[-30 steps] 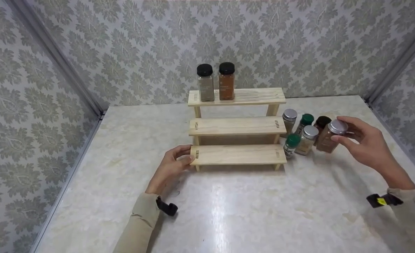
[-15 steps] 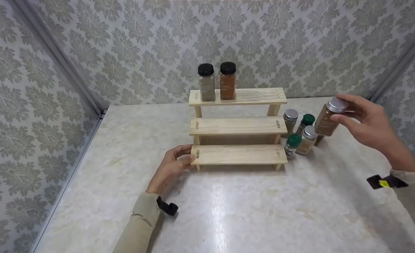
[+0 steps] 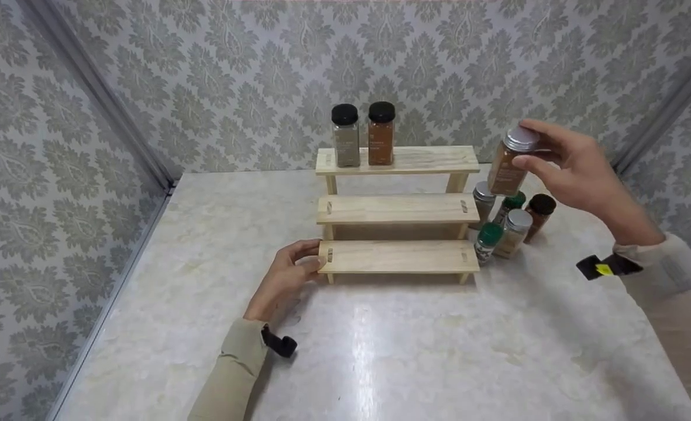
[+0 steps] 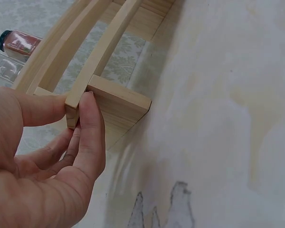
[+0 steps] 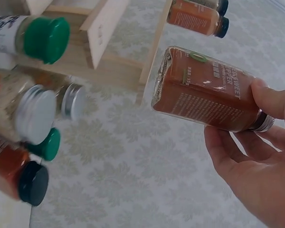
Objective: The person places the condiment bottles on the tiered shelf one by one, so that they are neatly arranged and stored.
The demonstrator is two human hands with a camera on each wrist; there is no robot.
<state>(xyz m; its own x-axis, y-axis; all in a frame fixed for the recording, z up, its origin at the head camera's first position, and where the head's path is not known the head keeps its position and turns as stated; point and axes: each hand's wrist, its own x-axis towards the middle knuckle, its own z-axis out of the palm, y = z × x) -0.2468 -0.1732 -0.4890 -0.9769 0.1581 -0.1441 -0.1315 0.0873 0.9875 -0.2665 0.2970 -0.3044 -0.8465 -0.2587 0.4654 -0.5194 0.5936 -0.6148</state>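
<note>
My right hand (image 3: 576, 166) pinches a spice jar (image 3: 506, 169) of reddish-brown powder near its silver lid. The jar is raised and slightly tilted, above the other jars and just right of the rack's top shelf. In the right wrist view, the thumb and fingers hold the jar's lid end. My left hand (image 3: 286, 275) grips the left end of the bottom shelf of a three-tier wooden rack (image 3: 398, 257), thumb and fingers round the board in the left wrist view. Two black-lidded jars, one greyish (image 3: 346, 140) and one orange-red (image 3: 381, 140), stand on the top shelf's left half.
Right of the rack several jars stand on the table: two green-capped ones, the nearer (image 3: 488, 242) by the bottom shelf, silver-lidded ones (image 3: 512, 234), and a black-lidded red one (image 3: 539, 216). A patterned wall (image 3: 234, 88) rises behind the marbled table (image 3: 415, 351).
My right hand has lifted the silver-lidded jar off the table, then moved it up and left toward the top shelf. The left hand has kept its grip on the rack.
</note>
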